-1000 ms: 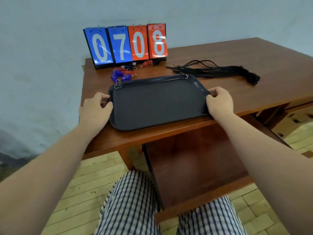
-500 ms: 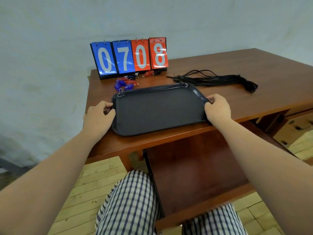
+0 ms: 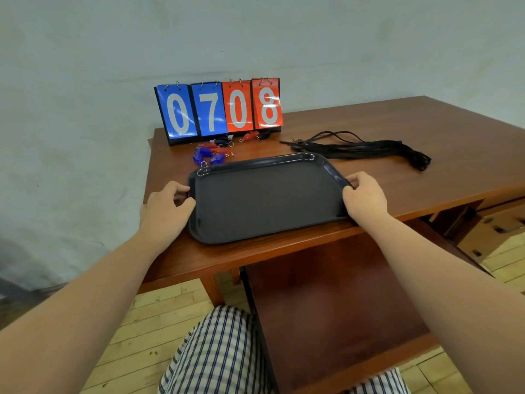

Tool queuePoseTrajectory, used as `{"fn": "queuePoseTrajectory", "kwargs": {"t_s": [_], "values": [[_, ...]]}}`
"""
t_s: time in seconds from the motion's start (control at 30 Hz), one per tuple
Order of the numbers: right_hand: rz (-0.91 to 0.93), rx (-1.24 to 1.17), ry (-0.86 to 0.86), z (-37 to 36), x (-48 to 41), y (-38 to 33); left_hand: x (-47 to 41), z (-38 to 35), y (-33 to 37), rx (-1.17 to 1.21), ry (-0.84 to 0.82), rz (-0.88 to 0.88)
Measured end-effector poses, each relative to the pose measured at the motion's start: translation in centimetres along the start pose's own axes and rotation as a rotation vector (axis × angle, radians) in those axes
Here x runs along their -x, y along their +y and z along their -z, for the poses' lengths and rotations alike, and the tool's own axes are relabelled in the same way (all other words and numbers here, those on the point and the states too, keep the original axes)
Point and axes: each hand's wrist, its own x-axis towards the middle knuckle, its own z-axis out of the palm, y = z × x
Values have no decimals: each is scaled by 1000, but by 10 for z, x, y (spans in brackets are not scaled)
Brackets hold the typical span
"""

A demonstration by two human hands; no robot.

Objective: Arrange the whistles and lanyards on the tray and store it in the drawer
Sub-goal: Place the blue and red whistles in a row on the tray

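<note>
Bare-skinned left hand clamped on the left short edge of the tray, thumb on the rim, fingers curled around the outside. Right hand closed on the right short edge of the same tray, fingertips hooked at the rim. Black plastic tray lying flat and bare on the bench, its near long edge close to the bench's front edge.

Just beyond the tray's far left corner: a small cluster of whistles, blue ones nearest the tray, red ones behind, with small metal rings attached. Exact count hard to tell. Behind the whistles, standing upright at the back of the bench: a flip scoreboard reading 0 7 on blue cards and 0 8 on red cards.

To the right of the tray's far right corner, apart from it: a bundle of black lanyards stretched across the reddish-brown wood, loops at the left end, gathered ends at the right.

Below the bench front, pulled out toward the viewer: an open wooden drawer. Checked shorts at the bottom of the view, wooden plank floor underneath.
</note>
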Motion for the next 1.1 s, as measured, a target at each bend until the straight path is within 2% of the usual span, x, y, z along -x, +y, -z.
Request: {"fn": "queuePoseTrajectory", "kwargs": {"t_s": [0.27, 0.37, 0.43, 0.6, 0.73, 0.8, 0.9, 0.97, 1.03, 1.1], "values": [[-12, 163, -100, 0, -17, -14, -19, -2, 3, 184, 19, 99], [-7, 342, -73, -6, -26, -37, -36, -7, 7, 194, 26, 143], [56, 374, -49, -16, -29, -58, -48, -12, 11, 190, 43, 160], [264, 346, -95, -61, -35, -114, -81, -28, 17, 249, 49, 174], [377, 82, -246, -114, -47, -160, -114, -36, 24, 367, 11, 225], [401, -19, -309, -139, -53, -181, -130, -42, 23, 510, 22, 240], [426, -5, -391, -173, -67, -206, -147, -47, 19, 769, 183, 256], [385, 48, -473, -190, -78, -216, -153, -49, 17, 815, 281, 249], [351, 66, -508, -203, -87, -220, -157, -52, 17, 826, 297, 235], [381, 83, -456, -210, -89, -217, -160, -54, 16, 832, 278, 222]]}}
